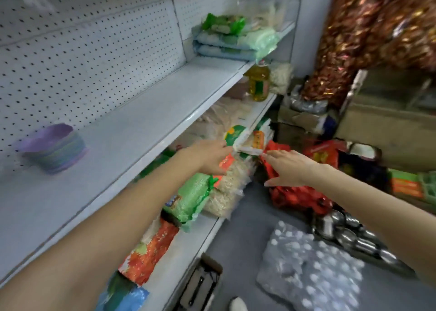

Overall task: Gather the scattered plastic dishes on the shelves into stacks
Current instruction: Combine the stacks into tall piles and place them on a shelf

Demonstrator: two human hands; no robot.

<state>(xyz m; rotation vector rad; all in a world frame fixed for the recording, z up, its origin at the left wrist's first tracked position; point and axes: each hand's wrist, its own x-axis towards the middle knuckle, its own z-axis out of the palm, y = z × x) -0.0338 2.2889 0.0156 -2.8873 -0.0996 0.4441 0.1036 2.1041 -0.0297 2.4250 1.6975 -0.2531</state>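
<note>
White, blurred item (247, 145) between my hands, identity unclear. Stacked purple plastic bowls (54, 146) sit on the upper shelf (146, 112), well apart. Food packets (188, 199) crowd the shelf below. Left hand (210, 157) pinches the white item; right hand (287, 166) spread, fingertips touching it.

1. Stack of plastic bowls (53, 146) on shelf: motion-blurred, count unreadable.
2. White object (247, 149) between both hands: too smeared to identify.
3. Packet labels (151, 251) illegible.
</note>
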